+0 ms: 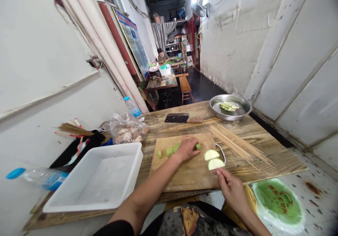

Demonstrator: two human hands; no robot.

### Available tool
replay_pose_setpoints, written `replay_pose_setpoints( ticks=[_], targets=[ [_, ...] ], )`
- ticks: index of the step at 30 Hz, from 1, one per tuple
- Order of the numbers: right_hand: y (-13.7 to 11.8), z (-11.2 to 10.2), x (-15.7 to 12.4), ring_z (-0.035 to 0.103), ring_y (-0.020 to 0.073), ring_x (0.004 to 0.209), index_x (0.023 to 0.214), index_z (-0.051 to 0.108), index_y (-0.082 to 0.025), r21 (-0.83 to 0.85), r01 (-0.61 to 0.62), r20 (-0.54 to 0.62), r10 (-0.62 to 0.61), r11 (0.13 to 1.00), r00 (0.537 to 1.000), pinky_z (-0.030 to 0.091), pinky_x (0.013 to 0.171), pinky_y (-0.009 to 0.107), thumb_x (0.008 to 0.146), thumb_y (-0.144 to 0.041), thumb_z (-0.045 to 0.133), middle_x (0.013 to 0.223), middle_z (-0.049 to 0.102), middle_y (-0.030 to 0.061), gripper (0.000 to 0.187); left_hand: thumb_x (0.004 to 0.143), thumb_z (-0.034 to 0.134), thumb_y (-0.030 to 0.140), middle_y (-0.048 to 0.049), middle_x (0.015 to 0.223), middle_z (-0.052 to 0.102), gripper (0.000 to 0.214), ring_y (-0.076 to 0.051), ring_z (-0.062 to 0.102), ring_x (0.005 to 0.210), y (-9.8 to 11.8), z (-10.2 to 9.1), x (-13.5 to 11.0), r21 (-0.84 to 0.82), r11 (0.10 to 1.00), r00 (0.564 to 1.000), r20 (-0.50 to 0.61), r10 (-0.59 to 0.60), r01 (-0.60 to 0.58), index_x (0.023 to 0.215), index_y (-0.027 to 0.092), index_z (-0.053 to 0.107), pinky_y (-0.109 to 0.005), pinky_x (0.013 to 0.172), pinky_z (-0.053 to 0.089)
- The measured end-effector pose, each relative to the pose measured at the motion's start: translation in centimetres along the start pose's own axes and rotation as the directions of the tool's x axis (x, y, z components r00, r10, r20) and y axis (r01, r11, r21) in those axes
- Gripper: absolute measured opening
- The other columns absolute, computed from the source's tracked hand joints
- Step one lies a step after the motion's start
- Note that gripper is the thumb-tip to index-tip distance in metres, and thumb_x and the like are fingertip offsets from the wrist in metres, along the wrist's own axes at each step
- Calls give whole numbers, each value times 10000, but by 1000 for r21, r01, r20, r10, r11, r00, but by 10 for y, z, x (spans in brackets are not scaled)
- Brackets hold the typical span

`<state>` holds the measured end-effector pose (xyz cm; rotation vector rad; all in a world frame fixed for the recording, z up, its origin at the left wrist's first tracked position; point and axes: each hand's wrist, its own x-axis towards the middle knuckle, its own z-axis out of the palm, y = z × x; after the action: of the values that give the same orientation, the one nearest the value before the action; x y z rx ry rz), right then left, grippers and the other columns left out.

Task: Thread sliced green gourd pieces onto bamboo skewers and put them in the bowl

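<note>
My left hand rests palm down on the wooden cutting board, its fingers curled over green vegetable pieces. One piece shows at its fingertips. My right hand is closed in a pinch on a thin skewer that carries two pale green slices. A loose bundle of bamboo skewers lies on the table just right of the board.
A cleaver lies behind the board. A metal bowl with cut vegetable stands back right. A white tray, a bag of mushrooms and water bottles are left. A green-lined bin stands lower right. A person sits far back.
</note>
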<state>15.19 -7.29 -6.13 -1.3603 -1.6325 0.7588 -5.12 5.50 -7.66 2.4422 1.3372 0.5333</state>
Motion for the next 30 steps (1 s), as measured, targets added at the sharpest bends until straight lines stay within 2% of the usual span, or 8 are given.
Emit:
replay_pose_setpoints(
  ticks=[9, 12, 17, 21, 23, 25, 28, 30],
  targets=[
    [8, -1, -3, 652, 188, 697, 880, 667, -148, -7, -32, 16, 33, 999, 999, 492, 622, 253, 877, -446, 395, 803, 703, 91, 404, 717, 620, 382, -59, 1065, 620, 360, -225, 524, 1024, 0, -5, -3, 45, 999, 1000, -19, 19, -18, 1041, 235, 564, -428, 1032, 140],
    [10, 1, -4, 646, 192, 681, 873, 667, -150, 0, -44, 24, 44, 999, 999, 492, 612, 260, 873, -465, 394, 802, 704, 96, 417, 715, 617, 369, -55, 1031, 618, 342, -221, 521, 1010, -1, -9, -1, 37, 999, 999, -50, 7, -6, 1017, 220, 559, -405, 1014, 180],
    [12, 2, -3, 649, 198, 703, 871, 664, -149, 5, -58, 25, 58, 998, 998, 492, 640, 270, 869, -474, 393, 812, 704, 98, 423, 705, 624, 336, -65, 970, 598, 235, -209, 519, 948, -1, -8, 1, 80, 995, 999, 7, 53, -54, 893, 198, 595, -381, 977, 239],
    [14, 1, -3, 640, 192, 673, 870, 662, -142, 1, -60, 28, 60, 998, 998, 486, 627, 267, 872, -463, 389, 796, 701, 95, 421, 695, 660, 320, -65, 1017, 612, 306, -215, 516, 1002, -4, -6, 3, -123, 992, 999, -20, 36, -38, 983, 221, 622, -426, 1040, 172],
    [14, 1, -4, 640, 194, 676, 868, 661, -139, 4, -66, 26, 66, 998, 997, 484, 630, 267, 871, -463, 388, 789, 698, 95, 424, 631, 724, 300, -66, 1059, 622, 397, -221, 515, 1046, -6, -4, 4, -454, 891, 994, -81, -71, 26, 1009, 222, 629, -426, 1056, 179],
    [14, 1, -6, 645, 197, 699, 869, 658, -138, 14, -78, 29, 77, 997, 997, 483, 639, 264, 869, -463, 393, 793, 696, 96, 420, 608, 741, 309, -81, 1068, 629, 413, -221, 543, 1036, -9, -2, 6, -745, 662, 958, -124, -257, 81, 989, 197, 628, -423, 1035, 258],
    [10, 4, -7, 642, 191, 711, 857, 658, -142, 45, -82, 50, 79, 996, 996, 479, 639, 253, 866, -462, 407, 790, 690, 89, 407, 761, 584, 393, -121, 1070, 635, 373, -208, 598, 991, -9, -3, 7, -913, 398, 907, -93, -411, 87, 1048, 155, 578, -410, 949, 391],
    [4, 7, -7, 629, 181, 682, 838, 658, -150, 63, -65, 69, 61, 996, 996, 474, 619, 246, 865, -457, 415, 764, 680, 75, 393, 835, 468, 375, -141, 1101, 630, 358, -210, 601, 1024, -4, -8, 6, -988, 147, 900, -12, -435, 57, 1090, 137, 549, -406, 942, 410]
  ],
)
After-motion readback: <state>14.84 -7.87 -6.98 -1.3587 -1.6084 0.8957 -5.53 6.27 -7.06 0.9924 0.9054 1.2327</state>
